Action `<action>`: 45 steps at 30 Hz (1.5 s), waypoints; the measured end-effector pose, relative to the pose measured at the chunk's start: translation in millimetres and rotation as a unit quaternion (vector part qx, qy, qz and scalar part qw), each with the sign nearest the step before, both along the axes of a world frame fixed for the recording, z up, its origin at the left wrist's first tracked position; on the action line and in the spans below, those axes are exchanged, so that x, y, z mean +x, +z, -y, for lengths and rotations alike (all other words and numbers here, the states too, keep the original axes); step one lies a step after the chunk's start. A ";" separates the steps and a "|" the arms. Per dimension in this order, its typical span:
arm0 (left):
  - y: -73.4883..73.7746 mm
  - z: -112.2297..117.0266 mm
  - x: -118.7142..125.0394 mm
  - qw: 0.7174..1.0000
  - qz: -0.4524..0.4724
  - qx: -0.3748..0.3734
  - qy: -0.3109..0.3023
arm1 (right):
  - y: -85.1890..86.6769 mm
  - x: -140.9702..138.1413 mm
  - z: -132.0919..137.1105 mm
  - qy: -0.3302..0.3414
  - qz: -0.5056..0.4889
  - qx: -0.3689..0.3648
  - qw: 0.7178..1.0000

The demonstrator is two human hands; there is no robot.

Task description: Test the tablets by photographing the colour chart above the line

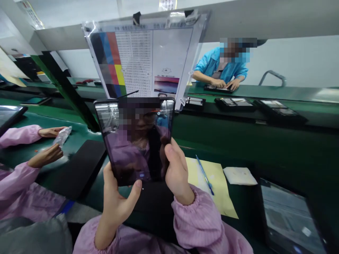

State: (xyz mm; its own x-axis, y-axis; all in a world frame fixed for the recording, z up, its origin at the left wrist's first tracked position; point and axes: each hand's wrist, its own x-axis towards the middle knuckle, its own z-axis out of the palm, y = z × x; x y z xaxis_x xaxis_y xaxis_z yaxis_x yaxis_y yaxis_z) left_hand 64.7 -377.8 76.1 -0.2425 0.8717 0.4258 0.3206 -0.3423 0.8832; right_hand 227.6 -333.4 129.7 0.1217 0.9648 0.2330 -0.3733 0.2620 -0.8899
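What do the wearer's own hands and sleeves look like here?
The left hand and right hand are both bare, ungloved. Loose pinkish-lilac sleeves, finely striped on the right, narrow to gathered cuffs.

A dark green counter (84,132) carries a yellow sheet of paper (222,201); just right of the sheet lies a white pad (239,175); farther right of the sheet, a black-framed tablet (290,215) lies face up, its screen glossy with reflections; well left of the sheet, a broad black panel (79,169) lies flat.
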 end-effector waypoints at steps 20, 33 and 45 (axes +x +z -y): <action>11.8 8.3 4.5 1.000 0.010 0.021 0.012 | 13.5 0.4 5.0 0.055 0.026 0.114 0.992; 15.2 10.8 5.4 1.000 0.014 0.011 0.017 | 16.5 -0.3 7.9 0.056 0.031 0.105 0.992; 17.6 11.0 7.6 0.999 -0.002 0.029 0.024 | 13.7 0.3 7.5 0.052 0.035 0.106 0.992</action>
